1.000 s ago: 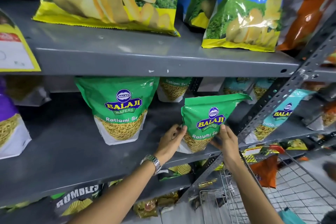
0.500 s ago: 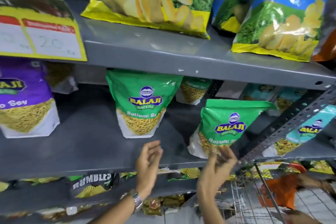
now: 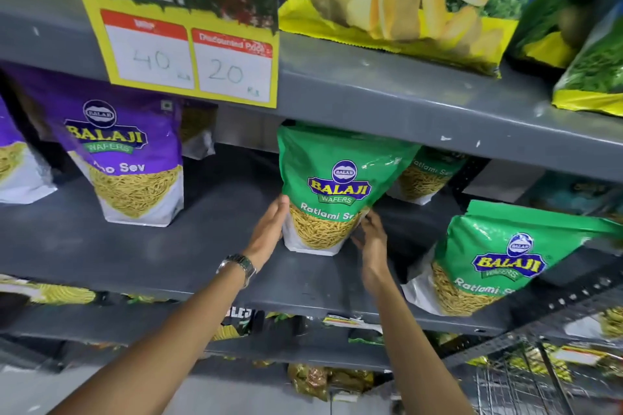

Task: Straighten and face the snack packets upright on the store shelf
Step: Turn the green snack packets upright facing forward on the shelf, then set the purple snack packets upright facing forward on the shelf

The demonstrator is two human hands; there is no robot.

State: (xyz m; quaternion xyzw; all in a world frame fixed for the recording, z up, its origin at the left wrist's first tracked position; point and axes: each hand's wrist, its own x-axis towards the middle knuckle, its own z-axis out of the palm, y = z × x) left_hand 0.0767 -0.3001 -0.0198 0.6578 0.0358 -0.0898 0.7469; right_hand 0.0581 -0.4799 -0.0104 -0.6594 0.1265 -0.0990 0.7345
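Note:
A green Balaji Ratlami Sev packet stands upright, label forward, in the middle of the grey shelf. My left hand presses flat against its lower left side. My right hand holds its lower right corner, so the packet sits between both hands. A second green Ratlami Sev packet stands to the right near the shelf's front edge, leaning slightly. A third green packet sits behind, partly hidden. A purple Balaji Sev packet stands upright to the left.
A yellow price sign hangs from the upper shelf's edge. Large chip bags rest on the shelf above. A perforated upright post crosses at the right. Packets lie on lower shelves, and a wire trolley stands at the bottom right.
Both hands left the right-hand green packet, moved left and took hold of the middle green packet. The view shifted left, bringing the price sign and purple packets into sight.

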